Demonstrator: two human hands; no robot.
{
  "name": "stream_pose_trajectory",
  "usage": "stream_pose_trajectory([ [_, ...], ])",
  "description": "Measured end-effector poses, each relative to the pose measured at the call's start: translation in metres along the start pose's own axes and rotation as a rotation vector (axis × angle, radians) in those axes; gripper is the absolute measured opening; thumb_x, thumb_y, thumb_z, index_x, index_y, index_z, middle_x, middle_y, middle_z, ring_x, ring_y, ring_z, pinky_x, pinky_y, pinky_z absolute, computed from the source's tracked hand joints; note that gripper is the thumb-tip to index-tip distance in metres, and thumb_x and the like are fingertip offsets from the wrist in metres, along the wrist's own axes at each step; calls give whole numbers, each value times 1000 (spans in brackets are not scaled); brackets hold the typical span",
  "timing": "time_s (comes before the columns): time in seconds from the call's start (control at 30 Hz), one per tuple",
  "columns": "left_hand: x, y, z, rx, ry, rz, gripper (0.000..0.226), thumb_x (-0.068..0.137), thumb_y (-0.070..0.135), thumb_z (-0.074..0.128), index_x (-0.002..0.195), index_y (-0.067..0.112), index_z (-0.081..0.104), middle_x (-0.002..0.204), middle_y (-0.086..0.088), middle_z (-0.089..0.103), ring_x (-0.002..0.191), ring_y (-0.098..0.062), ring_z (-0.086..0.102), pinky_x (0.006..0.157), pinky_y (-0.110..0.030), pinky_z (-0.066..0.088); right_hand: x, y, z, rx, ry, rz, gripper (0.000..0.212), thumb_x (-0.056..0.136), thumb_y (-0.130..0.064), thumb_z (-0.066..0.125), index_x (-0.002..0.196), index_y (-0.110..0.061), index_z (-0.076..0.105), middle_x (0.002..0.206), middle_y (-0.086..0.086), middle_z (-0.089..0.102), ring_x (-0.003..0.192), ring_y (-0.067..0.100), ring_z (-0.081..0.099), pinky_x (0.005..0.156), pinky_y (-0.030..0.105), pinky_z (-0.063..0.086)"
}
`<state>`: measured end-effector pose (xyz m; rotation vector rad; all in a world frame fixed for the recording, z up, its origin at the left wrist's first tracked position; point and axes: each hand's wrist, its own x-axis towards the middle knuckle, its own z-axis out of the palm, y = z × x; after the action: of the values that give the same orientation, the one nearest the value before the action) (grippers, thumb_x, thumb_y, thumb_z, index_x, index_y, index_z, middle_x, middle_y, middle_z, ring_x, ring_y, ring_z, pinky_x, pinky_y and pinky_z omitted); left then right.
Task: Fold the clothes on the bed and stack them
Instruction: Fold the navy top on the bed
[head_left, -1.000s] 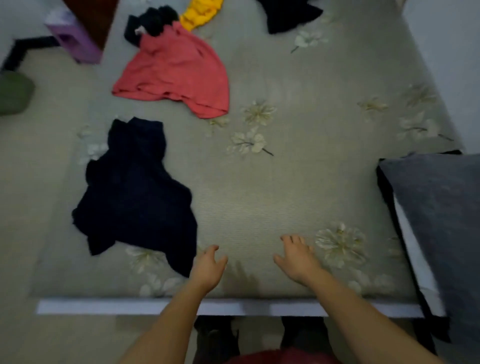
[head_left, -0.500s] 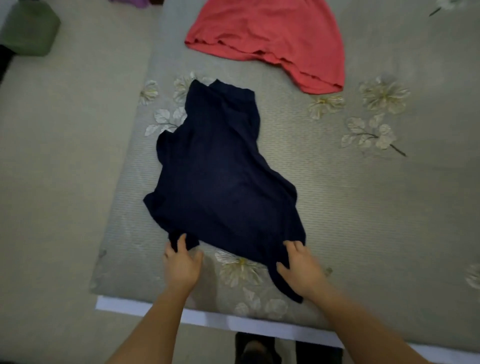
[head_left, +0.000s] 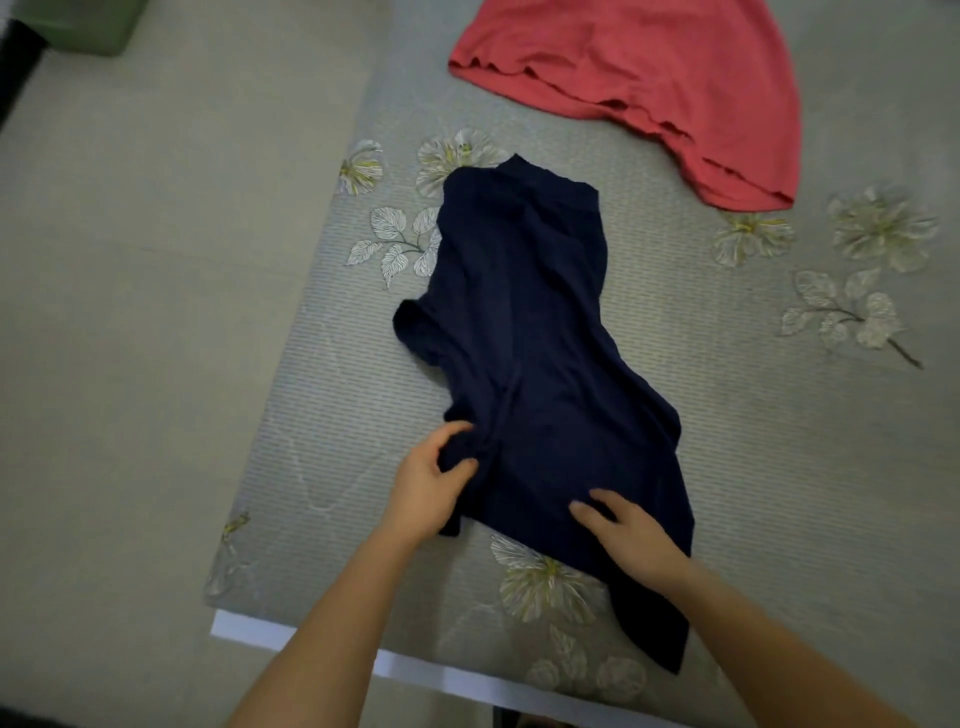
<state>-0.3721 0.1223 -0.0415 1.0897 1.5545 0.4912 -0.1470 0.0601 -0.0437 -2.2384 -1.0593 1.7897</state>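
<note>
A crumpled navy blue garment (head_left: 535, 332) lies on the grey flowered bed (head_left: 753, 467), near its front left corner. My left hand (head_left: 428, 483) grips a bunched fold at the garment's lower left edge, thumb and fingers curled round the cloth. On the lower right part of the garment lies my right hand (head_left: 631, 535), fingers spread over the fabric. A coral red garment (head_left: 660, 78) is spread out at the far side of the bed, apart from the navy one.
The bed's white front edge (head_left: 249, 631) runs along the bottom. Beige floor (head_left: 145, 312) fills the left side. A green object (head_left: 78, 26) sits on the floor at the top left corner.
My view swung left and closer over the navy garment. Both hands reached it; the left hand has closed on its lower left edge and the right hand moved onto its lower right part.
</note>
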Motion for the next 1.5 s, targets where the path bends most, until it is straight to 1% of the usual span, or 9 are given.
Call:
stream_pose_trajectory([
  [0.13,-33,6,31,223,-213,194,46,82,10,69,113,41,58,111,10,62,104,-2,56,92,-14,42,1,-47,-5,504,1,5,41,84,-58,58,116,-33,56,121,-10,60,107,10,57,89,35,48],
  [0.33,-69,13,55,212,-480,78,37,87,18,66,123,25,61,93,16,62,96,0,58,88,-12,44,-4,-68,-6,503,207,-101,12,94,-26,58,99,-19,66,101,3,69,98,19,64,88,35,53],
  [0.47,-69,24,40,167,-228,0,14,88,11,61,95,21,69,89,1,70,84,-10,65,81,-28,53,-32,-67,-39,442,262,-262,8,96,-25,54,102,-26,59,98,-10,64,95,7,61,74,17,49],
  [0.6,-67,72,38,44,57,10,30,91,16,59,119,25,55,99,5,61,80,-3,57,66,-11,44,-75,-72,-78,321,231,-410,25,95,-19,56,118,-27,53,104,-17,60,98,0,58,71,6,46],
  [0.83,-112,156,96,-213,-152,6,45,94,16,56,136,19,41,127,-8,55,109,-25,58,79,-31,51,-178,-81,-150,312,90,-532,18,91,-10,59,98,-26,64,101,-2,69,95,12,64,85,26,49],
  [1.07,-173,240,113,-428,-79,91,20,93,4,54,113,7,54,83,-10,66,70,-19,63,58,-31,50,-261,-67,-228,345,131,-634,17,89,-13,61,105,-21,64,101,0,69,91,14,66,80,29,51],
  [1.17,-189,278,113,-478,-67,152,22,94,5,52,115,9,53,86,-9,63,72,-16,62,62,-31,53,-281,-58,-247,345,224,-666,23,88,-14,64,108,-24,57,105,9,68,90,21,65,83,38,52],
  [1.3,-210,310,115,-538,-142,212,15,96,3,47,107,11,54,90,-9,64,73,-17,63,63,-26,55,-300,-49,-263,375,241,-712,12,90,-13,62,97,-21,57,89,5,69,75,14,65,69,27,51],
  [1.5,-228,343,102,-692,-317,257,29,95,-4,38,100,11,62,80,-5,67,66,-14,65,64,-24,57,-318,-42,-281,241,238,-699,15,93,-22,60,104,-13,63,93,5,71,79,15,68,69,25,54],
])
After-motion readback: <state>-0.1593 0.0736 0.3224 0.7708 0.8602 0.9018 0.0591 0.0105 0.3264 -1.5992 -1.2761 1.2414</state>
